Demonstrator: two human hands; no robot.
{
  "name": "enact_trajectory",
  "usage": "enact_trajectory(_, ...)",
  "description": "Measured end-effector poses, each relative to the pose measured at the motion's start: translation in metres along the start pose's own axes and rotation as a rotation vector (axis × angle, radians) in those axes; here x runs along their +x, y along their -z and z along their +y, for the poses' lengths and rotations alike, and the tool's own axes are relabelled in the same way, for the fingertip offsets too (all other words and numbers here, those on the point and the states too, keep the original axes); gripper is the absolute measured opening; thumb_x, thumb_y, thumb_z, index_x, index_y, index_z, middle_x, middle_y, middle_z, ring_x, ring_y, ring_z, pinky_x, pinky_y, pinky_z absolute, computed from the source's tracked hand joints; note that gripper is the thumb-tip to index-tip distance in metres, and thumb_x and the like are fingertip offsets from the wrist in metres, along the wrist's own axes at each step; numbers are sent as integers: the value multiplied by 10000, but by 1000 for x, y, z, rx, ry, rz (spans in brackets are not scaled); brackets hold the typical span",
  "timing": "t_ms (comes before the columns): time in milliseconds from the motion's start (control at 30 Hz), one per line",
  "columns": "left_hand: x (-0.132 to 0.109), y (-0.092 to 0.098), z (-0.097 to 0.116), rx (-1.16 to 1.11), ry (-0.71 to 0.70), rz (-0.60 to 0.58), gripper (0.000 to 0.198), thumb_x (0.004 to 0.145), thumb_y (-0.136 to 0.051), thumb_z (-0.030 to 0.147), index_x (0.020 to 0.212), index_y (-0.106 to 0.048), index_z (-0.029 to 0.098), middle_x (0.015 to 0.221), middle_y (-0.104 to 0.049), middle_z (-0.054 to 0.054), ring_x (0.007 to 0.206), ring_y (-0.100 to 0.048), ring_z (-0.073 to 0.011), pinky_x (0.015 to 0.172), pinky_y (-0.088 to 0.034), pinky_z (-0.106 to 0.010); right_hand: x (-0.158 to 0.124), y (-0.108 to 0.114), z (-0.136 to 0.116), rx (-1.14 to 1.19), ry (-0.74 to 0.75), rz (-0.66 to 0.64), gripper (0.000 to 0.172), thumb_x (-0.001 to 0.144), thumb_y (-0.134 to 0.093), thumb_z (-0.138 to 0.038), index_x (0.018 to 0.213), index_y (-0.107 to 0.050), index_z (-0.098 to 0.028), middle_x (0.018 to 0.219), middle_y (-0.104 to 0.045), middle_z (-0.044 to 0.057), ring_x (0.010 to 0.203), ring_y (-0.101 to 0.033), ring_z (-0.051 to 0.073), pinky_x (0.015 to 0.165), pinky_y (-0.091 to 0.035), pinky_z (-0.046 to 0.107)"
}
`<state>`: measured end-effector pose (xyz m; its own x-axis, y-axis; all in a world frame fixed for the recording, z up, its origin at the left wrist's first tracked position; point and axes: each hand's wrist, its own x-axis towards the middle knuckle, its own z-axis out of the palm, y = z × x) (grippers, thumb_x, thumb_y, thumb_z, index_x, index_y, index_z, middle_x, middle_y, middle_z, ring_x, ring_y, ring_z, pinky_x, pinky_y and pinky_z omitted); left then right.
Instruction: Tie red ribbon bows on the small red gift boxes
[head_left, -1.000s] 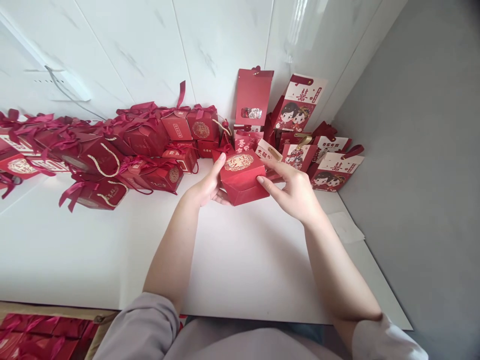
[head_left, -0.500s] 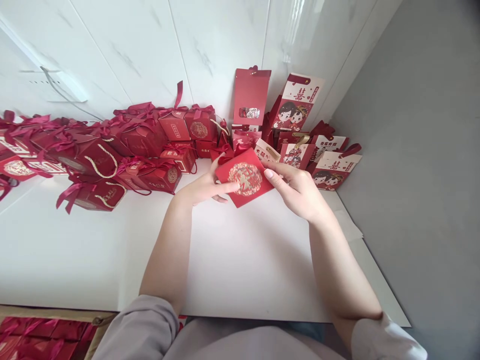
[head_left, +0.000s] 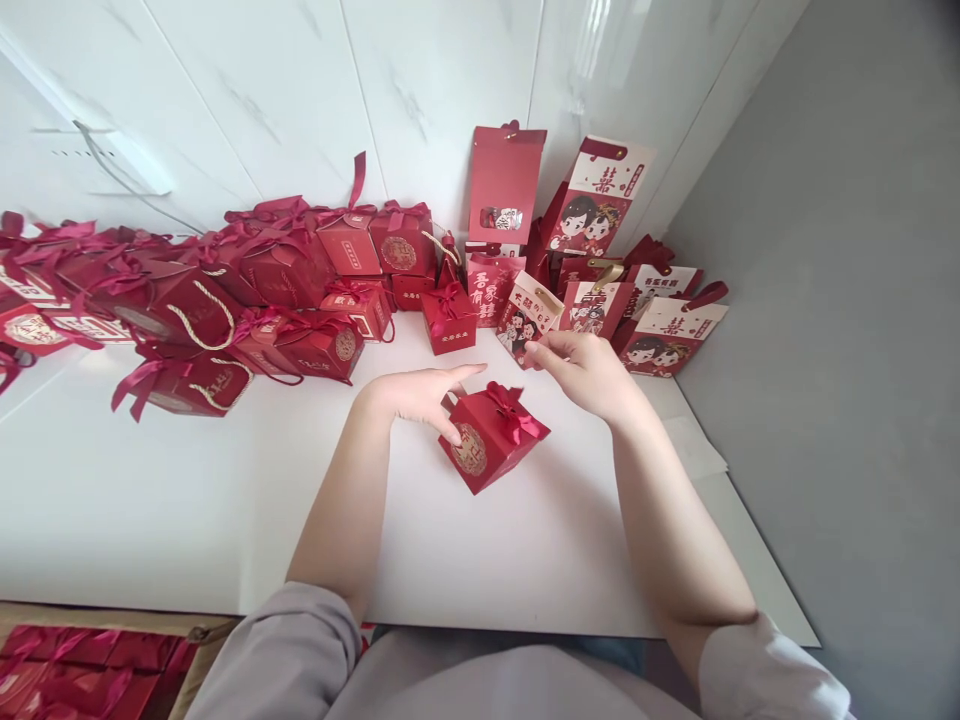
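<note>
My left hand (head_left: 416,398) grips one side of a red gift box (head_left: 484,430) tied with a dark red ribbon bow. Its thumb presses beside the gold round emblem, the index finger points out straight, and the other fingers are partly hidden behind the box. The box is tilted over the white table. Above and to the right of the bow, my right hand (head_left: 581,370) is apart from it, thumb and fingers drawn together with nothing visible in them. Just behind those fingertips stands a small cartoon-printed box (head_left: 521,318); whether they touch it is unclear.
Red ribboned boxes (head_left: 289,270) are piled along the wall at left. A small bow-topped box (head_left: 451,322) stands behind my left hand. Tall printed boxes (head_left: 600,200) fill the back right corner. A carton (head_left: 199,645) of red boxes sits below the table's front left edge.
The gift box has come down toward me and turned, so its bow now shows. My right hand has let go of it. The small bow-topped box behind is now in plain view.
</note>
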<state>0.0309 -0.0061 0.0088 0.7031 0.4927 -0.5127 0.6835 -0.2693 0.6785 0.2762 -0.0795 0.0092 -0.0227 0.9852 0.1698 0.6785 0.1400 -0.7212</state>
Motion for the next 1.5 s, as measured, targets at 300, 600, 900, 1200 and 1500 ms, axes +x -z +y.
enact_trajectory(300, -12, 3, 6, 167, 300, 242, 782, 894, -444, 626, 1558, -268, 252, 1094, -753, -77, 1225, -589, -292, 992, -427, -394, 4, -16, 15, -167, 0, -282, 364, 1037, -360, -427, 1241, -586, -228, 1167, -709, 86, 1050, -657, 277, 842, -471, 361)
enact_trajectory(600, -26, -4, 28, 173, 119, 35, 1314, 597, -795, 603, 1594, 8, 306, 799, -721, 44, 775, -674, -223, 676, -440, -274, 2, -19, 9, -106, 1, -311, 359, 1032, -382, -468, 1174, -618, -238, 1066, -736, 73, 951, -687, 250, 796, -493, 337)
enact_trajectory(900, -18, -3, 15, 316, 280, 385, 981, 732, -686, 502, 1573, -234, 280, 1037, -716, -65, 875, -677, -281, 704, -460, -324, 0, -17, 6, -103, -24, -321, 354, 1000, -480, -448, 1269, -547, -229, 948, -755, 61, 880, -702, 246, 778, -497, 333)
enact_trajectory(1200, -25, -31, 44, 293, 431, 637, 969, 809, -272, 856, 1455, -432, 152, 1081, -725, -179, 1079, -651, -406, 842, -461, -412, -4, -1, 0, 109, -68, -322, 299, 1008, -489, -419, 1241, -537, -238, 928, -765, 37, 882, -725, 203, 783, -527, 315)
enact_trajectory(1500, -15, -65, 68, 309, 264, 565, 1051, 780, -270, 897, 1541, -260, 173, 986, -737, -139, 984, -681, -372, 804, -454, -395, -12, 6, 3, 7, -77, -546, 602, 951, -455, -272, 1534, -319, -205, 965, -782, 45, 1017, -722, 252, 826, -554, 346)
